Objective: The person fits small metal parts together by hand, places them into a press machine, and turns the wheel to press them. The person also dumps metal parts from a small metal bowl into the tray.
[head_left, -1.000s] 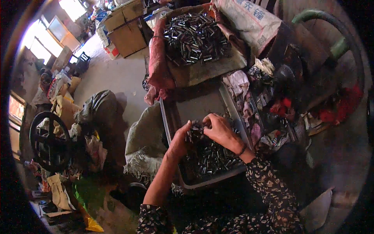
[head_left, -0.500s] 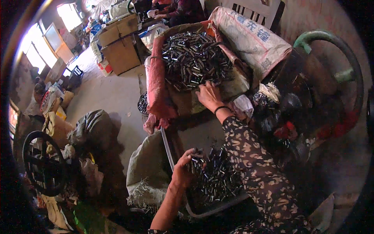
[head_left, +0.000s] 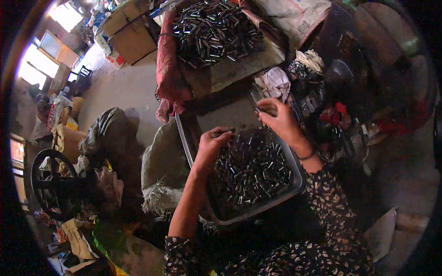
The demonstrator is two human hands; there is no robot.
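Over the far left part of a grey tub (head_left: 301,177), my left hand (head_left: 212,146) is closed on short dark metal pins (head_left: 229,130) that show at its fingertips. My right hand (head_left: 281,122) hovers above the tub's far right side with curled fingers. Something small and dark shows at its fingertips, too unclear to name. Many loose metal pins (head_left: 253,170) lie in the tub below both hands. Beyond it, a larger heap of similar pins (head_left: 216,32) rests on a worn, cloth-edged surface (head_left: 230,80).
Rolled red cloth (head_left: 168,69) edges the heap's left side. A pale sack (head_left: 161,161) hangs beside the tub. Crumpled paper (head_left: 275,83) and a bundle of pale rag (head_left: 309,62) sit at the right. A black handwheel (head_left: 53,184) stands left; a cardboard box (head_left: 131,41) lies farther back.
My right hand has drawn back from the far heap to above the tub. My left hand stays over the tub, fingers closed. The whole view has shifted, showing more of the tub.
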